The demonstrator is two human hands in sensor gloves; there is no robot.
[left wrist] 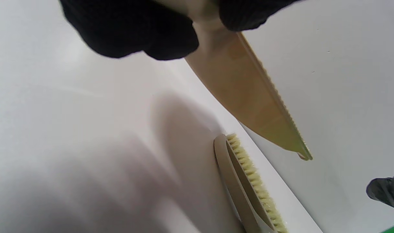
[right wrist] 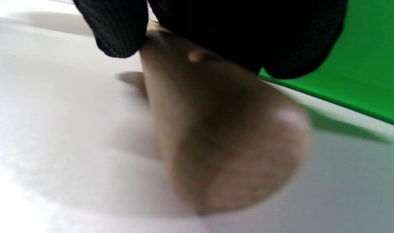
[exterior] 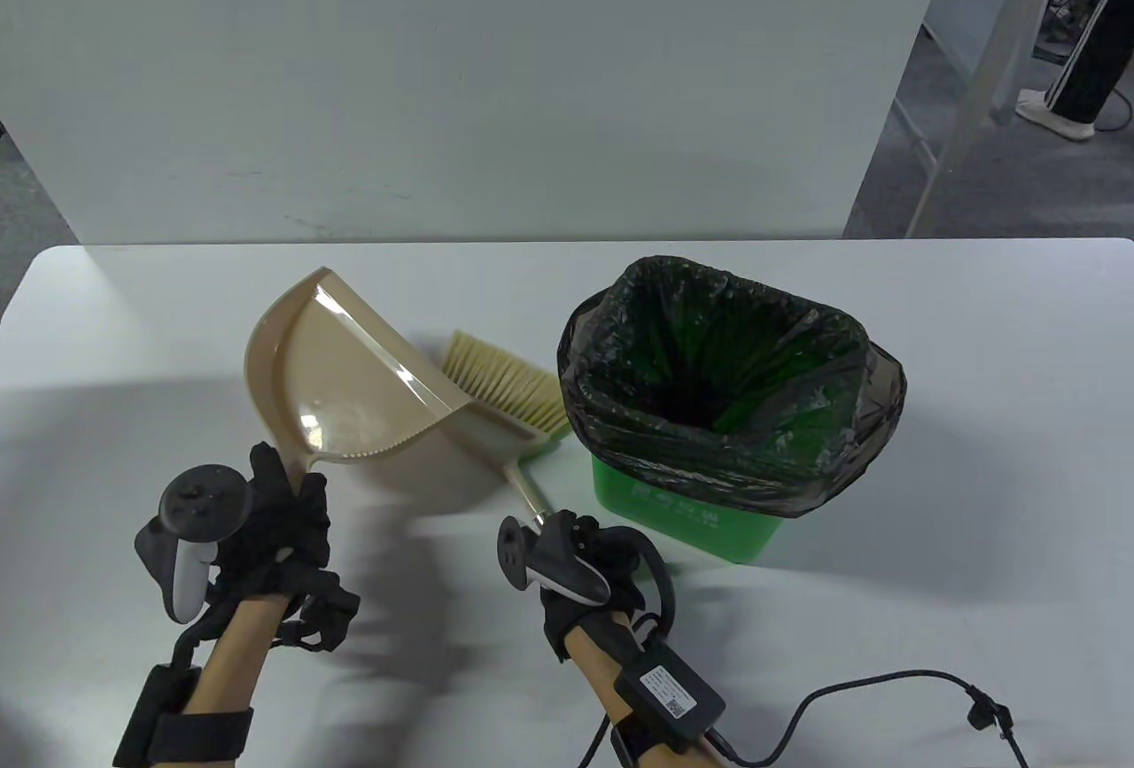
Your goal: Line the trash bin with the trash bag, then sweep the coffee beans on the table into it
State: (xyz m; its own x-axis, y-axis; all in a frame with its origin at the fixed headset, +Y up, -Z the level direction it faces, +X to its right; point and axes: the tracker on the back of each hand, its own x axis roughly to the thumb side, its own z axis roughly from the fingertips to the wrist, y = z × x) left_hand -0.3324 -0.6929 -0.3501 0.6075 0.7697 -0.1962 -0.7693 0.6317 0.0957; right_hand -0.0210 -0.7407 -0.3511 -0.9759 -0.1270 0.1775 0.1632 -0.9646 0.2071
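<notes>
A beige dustpan [exterior: 345,378] hangs tilted above the white table [exterior: 133,343], and my left hand [exterior: 292,498] grips its handle. In the left wrist view my gloved fingers [left wrist: 135,29] curl round the dustpan [left wrist: 245,94] from above. The brush [exterior: 500,383] lies behind the pan with its pale bristles up. My right hand [exterior: 589,551] holds its handle [right wrist: 222,139] just in front of the bin. The green trash bin [exterior: 682,520] stands to the right, lined with a black bag [exterior: 735,449] folded over its rim. I see no coffee beans in any view.
A black adapter [exterior: 673,688] sits on my right forearm, and its cable [exterior: 886,684] trails over the table at the front right. A white partition [exterior: 443,95] stands behind the table. A person's legs [exterior: 1081,68] show at the far right.
</notes>
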